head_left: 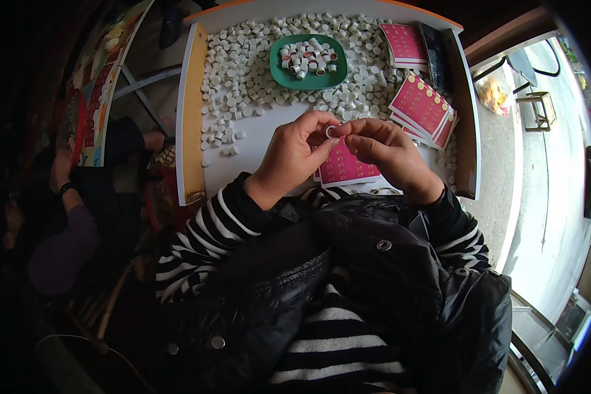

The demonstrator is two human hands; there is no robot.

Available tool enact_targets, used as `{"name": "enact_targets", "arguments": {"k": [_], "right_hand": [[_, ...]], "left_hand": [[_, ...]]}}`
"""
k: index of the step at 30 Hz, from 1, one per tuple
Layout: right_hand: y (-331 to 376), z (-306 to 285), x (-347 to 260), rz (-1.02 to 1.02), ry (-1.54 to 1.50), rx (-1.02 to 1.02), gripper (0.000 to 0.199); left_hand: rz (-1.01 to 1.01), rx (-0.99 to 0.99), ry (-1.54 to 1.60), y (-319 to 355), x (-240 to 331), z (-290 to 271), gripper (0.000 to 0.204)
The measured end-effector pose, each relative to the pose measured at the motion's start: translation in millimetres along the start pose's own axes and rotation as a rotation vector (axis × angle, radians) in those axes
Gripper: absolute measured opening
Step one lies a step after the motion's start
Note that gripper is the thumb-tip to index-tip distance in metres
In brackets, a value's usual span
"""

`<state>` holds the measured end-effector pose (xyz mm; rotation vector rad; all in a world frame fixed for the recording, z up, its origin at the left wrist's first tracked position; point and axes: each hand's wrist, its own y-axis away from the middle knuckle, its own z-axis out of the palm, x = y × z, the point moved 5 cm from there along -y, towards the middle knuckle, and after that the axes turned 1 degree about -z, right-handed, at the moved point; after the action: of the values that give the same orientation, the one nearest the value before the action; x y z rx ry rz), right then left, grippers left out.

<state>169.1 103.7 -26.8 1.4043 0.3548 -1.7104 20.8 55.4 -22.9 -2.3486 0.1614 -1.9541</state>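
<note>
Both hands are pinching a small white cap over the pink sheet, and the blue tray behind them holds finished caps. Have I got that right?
Not quite: the tray is green, not blue, as the head view shows. The rest holds: the left hand and right hand pinch a small white cap over the pink sheet.

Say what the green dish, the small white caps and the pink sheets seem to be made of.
Green dish: likely plastic, smooth with a slight sheen.
Small white caps: probably moulded plastic, matte, all alike.
Pink sheets: thin card or paper, flat and fanned, with yellow dots.
</note>
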Motion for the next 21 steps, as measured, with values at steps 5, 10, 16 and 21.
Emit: {"name": "enact_targets", "arguments": {"k": [5,10,16,21], "right_hand": [[-2.7,-0.5,0.3,-0.088,0.080,0.040,0.028],[-3.7,-16.5,-4.5,-0.242,0.651,0.268,0.031],[0.3,-34.0,8.4,-0.477,1.365,0.402,0.041],[-4.0,-36.7,14.4,-0.459,1.334,0.317,0.037]], "left_hand": [[0.037,0.048,-0.069,-0.7,2.8,-1.3,0.029],[0.109,0.151,-0.285,-24.7,-5.2,-16.4,0.034],[0.395,0.344,-0.841,-47.4,8.3,-44.7,0.029],[0.260,0.117,-0.637,-18.2,-14.9,-23.1,0.019]]}}
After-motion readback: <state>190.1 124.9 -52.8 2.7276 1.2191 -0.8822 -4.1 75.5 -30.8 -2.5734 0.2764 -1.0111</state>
